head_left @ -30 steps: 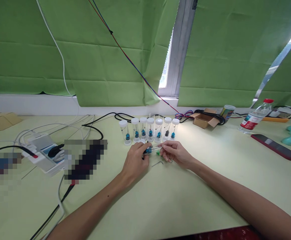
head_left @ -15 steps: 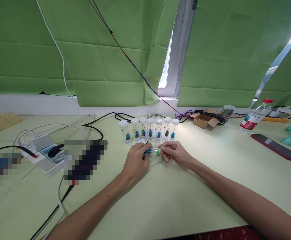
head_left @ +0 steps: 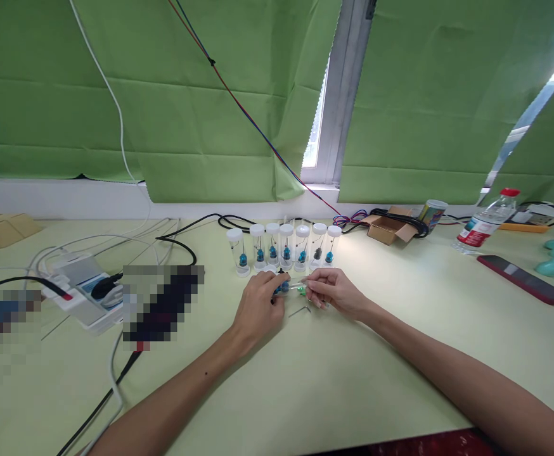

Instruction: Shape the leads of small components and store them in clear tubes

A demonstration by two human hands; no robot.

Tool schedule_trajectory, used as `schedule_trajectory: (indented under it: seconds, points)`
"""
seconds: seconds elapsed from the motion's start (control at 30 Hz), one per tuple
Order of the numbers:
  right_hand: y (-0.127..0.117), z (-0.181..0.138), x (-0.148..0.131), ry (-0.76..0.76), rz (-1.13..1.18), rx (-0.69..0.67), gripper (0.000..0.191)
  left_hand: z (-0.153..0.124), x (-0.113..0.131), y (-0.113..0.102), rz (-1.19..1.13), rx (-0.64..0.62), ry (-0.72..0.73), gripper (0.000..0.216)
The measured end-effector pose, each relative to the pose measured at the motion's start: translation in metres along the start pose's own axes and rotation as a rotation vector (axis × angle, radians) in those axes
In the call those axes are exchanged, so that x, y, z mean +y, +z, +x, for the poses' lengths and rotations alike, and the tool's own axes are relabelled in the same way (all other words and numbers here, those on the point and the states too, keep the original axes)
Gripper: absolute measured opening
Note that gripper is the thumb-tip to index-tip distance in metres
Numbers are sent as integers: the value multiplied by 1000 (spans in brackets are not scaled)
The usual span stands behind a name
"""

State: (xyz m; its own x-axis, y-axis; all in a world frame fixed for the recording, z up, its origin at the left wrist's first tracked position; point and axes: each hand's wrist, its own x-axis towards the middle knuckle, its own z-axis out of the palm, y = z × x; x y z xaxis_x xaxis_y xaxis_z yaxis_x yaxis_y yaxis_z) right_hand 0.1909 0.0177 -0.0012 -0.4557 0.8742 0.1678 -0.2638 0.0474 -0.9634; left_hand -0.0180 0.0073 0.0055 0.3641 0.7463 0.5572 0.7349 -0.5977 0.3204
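Observation:
My left hand (head_left: 261, 304) is closed on a small blue piece with dark ends (head_left: 284, 287), resting low over the table. From that piece a clear, thin strip or tube (head_left: 298, 282) runs to my right hand (head_left: 331, 292), whose thumb and fingers pinch its other end. Beside my right fingertips is a small bright green part (head_left: 301, 291). A thin L-shaped metal key (head_left: 300, 311) lies on the table just below both hands. Behind them stands a row of several clear tubes with white caps (head_left: 286, 247), most with a blue piece inside. My fingers partly hide what they grip.
At the left lie a white box with cables (head_left: 87, 294) and a pixelated dark object (head_left: 163, 304). Toward the right are an open cardboard box (head_left: 391, 228), a can (head_left: 433, 215), a water bottle (head_left: 483, 225) and a dark red phone-like slab (head_left: 527, 279).
Almost nothing differs. My right fingers have shifted very slightly at the clear strip, while my left hand keeps its place.

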Motion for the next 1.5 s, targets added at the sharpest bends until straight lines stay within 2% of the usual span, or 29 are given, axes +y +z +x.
schedule_trajectory:
  seconds: [0.6, 0.77, 0.9, 1.1, 1.3, 1.5]
  points:
    - [3, -2, -2, -5, -26, 48, 24, 1, -2, 2, -1, 19, 6, 47]
    - [5, -2, -3, -43, -58, 154, 29, 0, 0, 2, -63, 48, -31, 43]
    - [3, -1, -3, -126, -169, 281, 35, 1, 0, 1, -129, 109, -64, 43]
    - [5, -3, -3, -248, -443, 419, 38, 5, 4, -2, -239, 186, -190, 39]
    - [5, -5, -3, -297, -567, 454, 36, 7, 7, 0, -478, 159, -350, 45]
    - [5, -6, -5, -312, -653, 471, 35, 8, 10, 0, -625, 85, -419, 40]
